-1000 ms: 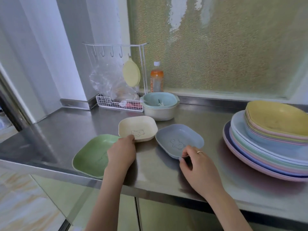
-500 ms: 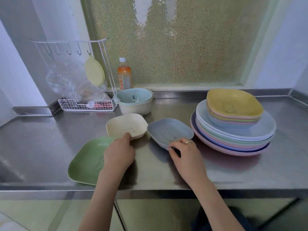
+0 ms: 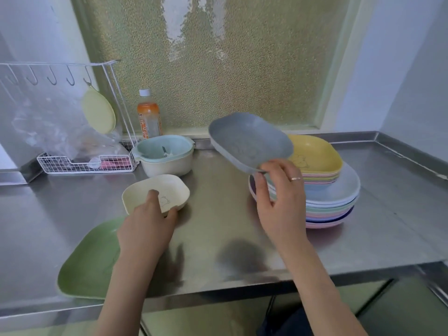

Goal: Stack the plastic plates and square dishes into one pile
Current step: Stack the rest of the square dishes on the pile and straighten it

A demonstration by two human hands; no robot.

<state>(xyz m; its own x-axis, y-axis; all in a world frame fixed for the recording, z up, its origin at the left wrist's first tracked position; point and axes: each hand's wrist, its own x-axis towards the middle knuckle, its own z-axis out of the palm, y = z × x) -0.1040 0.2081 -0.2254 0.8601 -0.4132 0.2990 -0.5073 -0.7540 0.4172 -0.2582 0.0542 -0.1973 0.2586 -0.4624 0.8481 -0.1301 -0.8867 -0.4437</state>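
My right hand [image 3: 278, 200] pinches the near edge of a grey-blue square dish [image 3: 247, 141] and holds it tilted in the air, left of the pile. The pile [image 3: 332, 204] stands at the right: round pastel plates below, square dishes above, a yellow square dish [image 3: 317, 154] on top. My left hand [image 3: 148, 226] grips the near rim of a cream square dish [image 3: 157, 192], finger inside and thumb on the rim, on the steel counter [image 3: 218, 234]. A green square plate [image 3: 89, 260] lies at the front left, partly under my left arm.
A pale blue-and-cream bowl [image 3: 167, 156] with something inside stands behind the cream dish. An orange drink bottle [image 3: 148, 115] is at the back wall. A white wire rack [image 3: 72, 117] with hooks, a plastic bag and a yellow lid fills the back left.
My right hand has lifted the grey-blue dish off the counter, up and right toward the pile. My left hand has taken hold of the cream dish's rim. The camera moved closer.
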